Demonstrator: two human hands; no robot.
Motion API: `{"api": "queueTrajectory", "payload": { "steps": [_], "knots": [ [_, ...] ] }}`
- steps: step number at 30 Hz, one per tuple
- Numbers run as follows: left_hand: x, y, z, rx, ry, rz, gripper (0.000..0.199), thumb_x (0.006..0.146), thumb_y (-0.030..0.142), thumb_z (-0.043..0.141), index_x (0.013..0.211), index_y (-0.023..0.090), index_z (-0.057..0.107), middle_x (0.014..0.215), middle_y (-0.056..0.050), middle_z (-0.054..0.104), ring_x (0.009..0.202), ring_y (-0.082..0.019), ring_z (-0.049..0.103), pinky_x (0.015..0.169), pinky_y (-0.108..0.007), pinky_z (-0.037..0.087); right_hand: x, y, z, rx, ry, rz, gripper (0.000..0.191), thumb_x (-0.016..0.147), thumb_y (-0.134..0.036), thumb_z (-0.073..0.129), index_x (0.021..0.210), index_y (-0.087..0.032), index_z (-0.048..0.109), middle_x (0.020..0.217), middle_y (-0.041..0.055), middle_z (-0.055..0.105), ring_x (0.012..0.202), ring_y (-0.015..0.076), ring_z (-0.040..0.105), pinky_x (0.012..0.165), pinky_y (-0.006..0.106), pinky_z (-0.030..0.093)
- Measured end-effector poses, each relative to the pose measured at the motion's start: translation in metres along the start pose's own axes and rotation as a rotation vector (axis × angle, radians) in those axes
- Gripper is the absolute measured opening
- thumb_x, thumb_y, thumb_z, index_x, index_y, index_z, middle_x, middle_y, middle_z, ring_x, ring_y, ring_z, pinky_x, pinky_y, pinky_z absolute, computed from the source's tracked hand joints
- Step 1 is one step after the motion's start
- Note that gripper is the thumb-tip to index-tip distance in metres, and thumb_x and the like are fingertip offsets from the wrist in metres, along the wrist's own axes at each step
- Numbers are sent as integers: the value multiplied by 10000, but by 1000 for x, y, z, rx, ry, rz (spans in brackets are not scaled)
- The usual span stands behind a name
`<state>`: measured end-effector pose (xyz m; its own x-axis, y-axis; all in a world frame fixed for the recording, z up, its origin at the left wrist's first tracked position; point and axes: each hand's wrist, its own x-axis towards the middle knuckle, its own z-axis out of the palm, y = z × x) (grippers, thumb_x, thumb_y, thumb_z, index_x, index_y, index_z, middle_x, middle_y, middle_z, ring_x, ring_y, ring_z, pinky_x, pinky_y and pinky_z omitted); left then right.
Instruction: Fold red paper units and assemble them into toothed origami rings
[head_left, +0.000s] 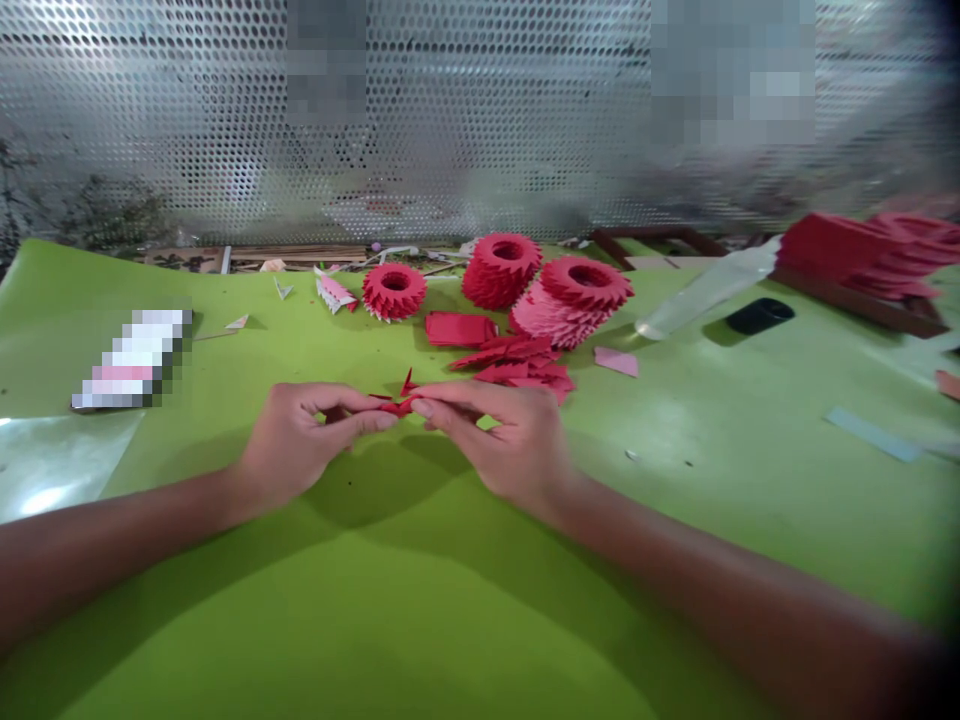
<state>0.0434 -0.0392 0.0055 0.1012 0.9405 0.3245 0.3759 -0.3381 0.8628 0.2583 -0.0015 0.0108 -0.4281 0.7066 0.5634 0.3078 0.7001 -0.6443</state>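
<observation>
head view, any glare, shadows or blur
Head view: glare whitens part of the glossy sheet at far left; head view: soft shadows on the green tabletop below the left hand and right hand; head view: right edge dark and blurred, pixelated blocks over the perforated panel.

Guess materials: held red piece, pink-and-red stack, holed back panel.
Red piece: probably folded paper, matte; thin, sharp points.
Pink-and-red stack: likely paper too, matte; layered pointed folds.
Holed panel: metal or plastic, can't be sure; greyish sheen, regular perforations.
</observation>
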Motion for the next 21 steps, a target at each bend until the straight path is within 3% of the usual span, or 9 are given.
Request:
{"api": "queueTrajectory", "payload": {
  "steps": [5,17,21],
  "knots": [
    [0,-4,1,-17,-8,-59,184,821,383,770,837,206,816,603,-24,733,398,-85,535,334,-168,372,0,2,3,-10,-40,-12,162,919,-267,658,984,-194,788,844,27,800,575,117,694,465,205,502],
    [1,-5,3,57,-76,2,151,857,334,731,936,233,811,765,-36,789,441,-99,565,339,-183,358,1,4,2,-30,-128,76,214,935,-339,629,1008,-203,776,860,21,797,597,118,689,501,200,490],
    [4,-7,0,17,-34,-13,196,871,375,713,888,203,804,646,-30,735,419,-94,511,327,-183,314,6,12,-3,-117,-139,96,251,964,-325,563,1054,-165,734,932,53,782,636,121,678,502,204,479]
  ]
}}
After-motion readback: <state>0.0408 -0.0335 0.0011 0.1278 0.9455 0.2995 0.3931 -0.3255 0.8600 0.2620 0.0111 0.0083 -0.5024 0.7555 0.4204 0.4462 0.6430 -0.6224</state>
